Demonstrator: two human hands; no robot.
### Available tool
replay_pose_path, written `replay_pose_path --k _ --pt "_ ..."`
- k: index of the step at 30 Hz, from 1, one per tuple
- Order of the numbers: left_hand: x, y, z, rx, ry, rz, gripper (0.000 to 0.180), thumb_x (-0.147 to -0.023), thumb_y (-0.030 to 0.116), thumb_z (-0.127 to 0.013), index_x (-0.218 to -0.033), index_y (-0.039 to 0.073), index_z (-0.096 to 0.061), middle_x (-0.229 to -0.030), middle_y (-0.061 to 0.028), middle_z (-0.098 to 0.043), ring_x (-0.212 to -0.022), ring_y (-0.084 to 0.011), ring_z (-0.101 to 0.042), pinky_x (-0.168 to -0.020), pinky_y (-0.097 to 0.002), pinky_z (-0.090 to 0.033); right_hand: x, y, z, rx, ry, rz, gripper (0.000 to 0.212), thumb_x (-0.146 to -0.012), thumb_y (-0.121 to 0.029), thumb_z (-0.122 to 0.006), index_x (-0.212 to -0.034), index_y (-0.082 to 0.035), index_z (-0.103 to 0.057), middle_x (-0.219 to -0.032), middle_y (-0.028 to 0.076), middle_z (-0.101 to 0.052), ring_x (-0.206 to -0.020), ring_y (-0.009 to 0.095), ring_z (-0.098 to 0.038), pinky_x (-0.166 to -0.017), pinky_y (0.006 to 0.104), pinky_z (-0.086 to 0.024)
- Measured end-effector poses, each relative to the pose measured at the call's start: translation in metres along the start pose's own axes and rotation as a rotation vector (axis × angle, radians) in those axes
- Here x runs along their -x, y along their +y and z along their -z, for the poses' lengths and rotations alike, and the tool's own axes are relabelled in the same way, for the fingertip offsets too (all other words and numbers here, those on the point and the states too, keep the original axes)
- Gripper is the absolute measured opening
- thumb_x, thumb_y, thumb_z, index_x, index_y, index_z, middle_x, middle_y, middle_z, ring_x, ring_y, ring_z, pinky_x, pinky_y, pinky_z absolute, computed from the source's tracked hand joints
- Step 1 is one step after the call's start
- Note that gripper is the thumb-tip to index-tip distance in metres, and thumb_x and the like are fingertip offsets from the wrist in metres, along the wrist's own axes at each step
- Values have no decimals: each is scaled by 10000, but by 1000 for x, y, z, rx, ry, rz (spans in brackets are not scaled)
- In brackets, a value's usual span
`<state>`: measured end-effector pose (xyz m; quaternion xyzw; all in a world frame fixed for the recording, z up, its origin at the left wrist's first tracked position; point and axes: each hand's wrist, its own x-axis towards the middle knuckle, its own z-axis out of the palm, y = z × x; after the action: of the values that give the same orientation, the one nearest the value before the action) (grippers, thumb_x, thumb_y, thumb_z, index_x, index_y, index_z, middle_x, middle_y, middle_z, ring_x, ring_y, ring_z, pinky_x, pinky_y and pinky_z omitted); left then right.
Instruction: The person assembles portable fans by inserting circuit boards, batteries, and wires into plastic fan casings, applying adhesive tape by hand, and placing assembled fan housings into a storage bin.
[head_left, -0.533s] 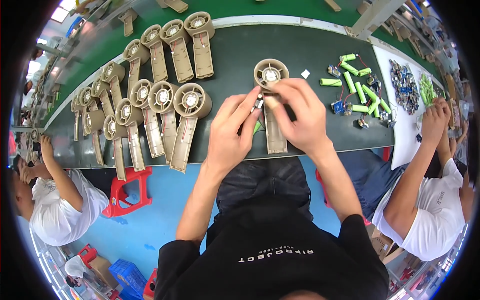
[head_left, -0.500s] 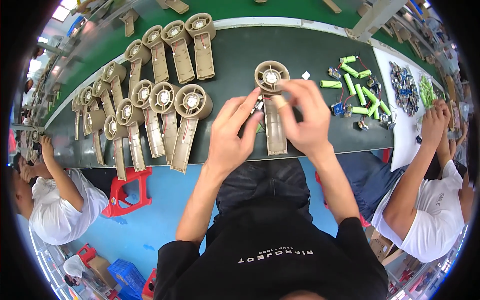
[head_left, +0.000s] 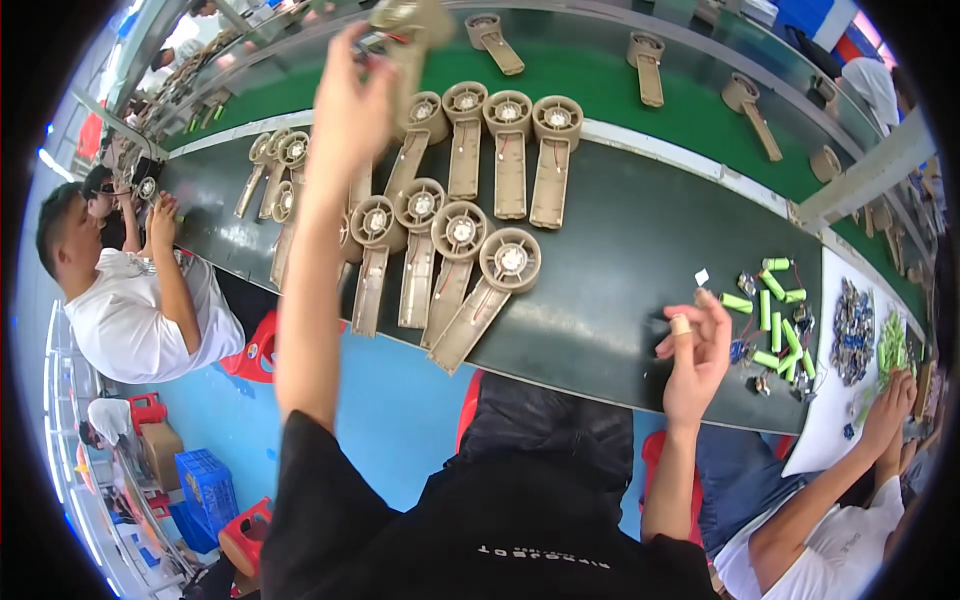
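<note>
My left hand is raised over the far side of the table, its fingers closed on a beige handheld fan housing. The fan is blurred; a small dark circuit board with a red wire shows by my fingertips. My right hand hovers at the table's near right with fingers loosely bent and apart, nothing visible between them. A tan covering sits on one of its fingertips. Just beyond it lie green battery cells wired to small circuit boards. Rows of open fan housings rest on the dark table left of centre.
A green conveyor belt carrying several fan housings runs behind the table. At right, a white sheet bears piles of circuit boards and green cells. A post rises at the far right. People in white shirts sit either side.
My left hand has lifted the fan from in front of me and carried it far left toward the belt. My right hand has let go and moved right. The view has turned left.
</note>
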<state>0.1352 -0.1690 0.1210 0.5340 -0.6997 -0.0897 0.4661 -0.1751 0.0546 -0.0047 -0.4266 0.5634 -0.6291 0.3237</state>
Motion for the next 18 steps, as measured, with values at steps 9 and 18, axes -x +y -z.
replay_pose_path --k 9,18 --pt "-140 -298 -15 -429 -95 140 436 -904 142 -490 -1330 64 -447 -1091 -325 -631 -1029 -493 -602 -891 -530 -470 -4 -1 -6 173 -17 -172 385 -919 -31 -606 -1287 -6 -497 -930 73 -673 -587 57 -533 -518 188 -421" --pt "-157 -241 -65 -982 -40 -362 487 -922 454 -569 -1281 125 -578 -990 -207 -650 -957 -402 -614 -814 -477 -508 -4 -3 -5 244 -25 -249 364 -914 -39 -635 -1258 -9 -520 -937 63 -658 -668 48 -540 -547 183 -443"
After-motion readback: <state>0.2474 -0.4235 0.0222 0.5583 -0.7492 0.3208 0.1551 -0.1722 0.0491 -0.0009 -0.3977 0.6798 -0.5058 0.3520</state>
